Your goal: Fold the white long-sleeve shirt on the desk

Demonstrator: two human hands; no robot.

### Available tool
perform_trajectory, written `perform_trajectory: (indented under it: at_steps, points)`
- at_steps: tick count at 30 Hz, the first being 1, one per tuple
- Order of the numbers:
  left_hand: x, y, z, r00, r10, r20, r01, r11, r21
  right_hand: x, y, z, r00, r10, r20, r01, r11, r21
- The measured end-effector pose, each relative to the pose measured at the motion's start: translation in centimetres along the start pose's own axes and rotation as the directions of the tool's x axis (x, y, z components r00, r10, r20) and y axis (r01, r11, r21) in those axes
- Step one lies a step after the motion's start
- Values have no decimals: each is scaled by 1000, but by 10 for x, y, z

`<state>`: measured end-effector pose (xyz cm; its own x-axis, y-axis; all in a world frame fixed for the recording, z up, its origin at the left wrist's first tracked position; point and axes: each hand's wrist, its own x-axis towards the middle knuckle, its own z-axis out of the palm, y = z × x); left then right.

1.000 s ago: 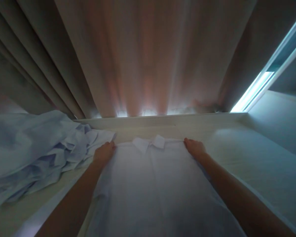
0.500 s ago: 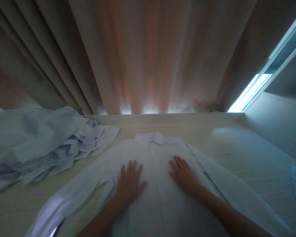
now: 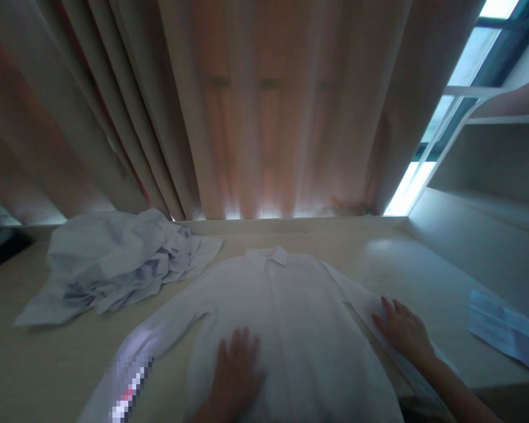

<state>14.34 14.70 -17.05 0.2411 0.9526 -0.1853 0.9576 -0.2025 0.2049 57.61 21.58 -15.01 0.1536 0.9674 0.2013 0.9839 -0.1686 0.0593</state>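
Observation:
A white collared shirt [image 3: 286, 329] lies spread front side up, its collar toward the curtain and its sleeves slanting out to both sides. My left hand [image 3: 239, 367] rests with fingers spread on the left part of the shirt's body, slightly blurred. On the right, my right hand [image 3: 403, 329] lies flat with fingers stretched over the upper part of the right sleeve. Neither hand grips the cloth. The lower hem is out of view.
A crumpled heap of white cloth [image 3: 114, 258] lies at the left on the pale tabletop [image 3: 348, 241]. A folded light-blue item [image 3: 505, 329] sits at the right, near a shelf unit [image 3: 480, 217]. Brown curtains [image 3: 264, 117] hang behind the back edge. A dark object [image 3: 2, 247] is at far left.
My right hand has moved right, from the shirt's chest onto the right sleeve. My left hand has slid lower down the shirt's body. The view has shifted, showing more of the shelf.

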Motion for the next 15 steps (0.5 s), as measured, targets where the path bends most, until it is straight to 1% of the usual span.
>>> perform_trajectory:
  at_steps: [2, 3, 4, 6, 7, 8, 10, 11, 12, 13, 14, 15]
  points:
    - [-3, 2, -5, 1000, -28, -2, 28, 1000, 0, -7, 27, -2, 987, 52, 151, -64, 995, 79]
    - [-1, 4, -11, 999, -41, -16, 41, 999, -8, -10, 34, -4, 977, 54, 207, -80, 989, 122]
    - [3, 8, -18, 998, -49, -36, 49, 998, -26, -11, 37, -7, 967, 50, 250, -92, 983, 158]
    - [12, 18, -38, 994, -58, -87, 48, 992, -119, -9, 31, -21, 954, 43, 298, -107, 973, 203]
    - [16, 23, -49, 992, -75, -102, 51, 974, -222, -7, 23, -32, 949, 37, 314, -110, 970, 217]
    - [20, 28, -60, 990, -100, -96, 60, 933, -355, -5, 13, -46, 947, 13, 320, -95, 966, 241]
    - [29, 38, -82, 990, -138, -16, 99, 783, -614, -6, -14, -80, 955, -85, 284, -15, 944, 331]
    - [34, 42, -92, 989, -141, 34, 124, 699, -704, -11, -30, -99, 953, -183, 242, 61, 895, 441]
    - [39, 47, -103, 987, -137, 83, 151, 628, -763, -20, -48, -118, 936, -297, 187, 146, 815, 561]
    - [44, 51, -113, 984, -126, 125, 175, 577, -798, -32, -67, -135, 907, -396, 146, 206, 717, 666]
    - [49, 57, -122, 981, -113, 156, 192, 533, -824, -47, -88, -149, 868, -482, 119, 241, 618, 748]
    - [53, 62, -131, 978, -102, 180, 207, 474, -856, -64, -110, -160, 815, -567, 115, 260, 537, 802]
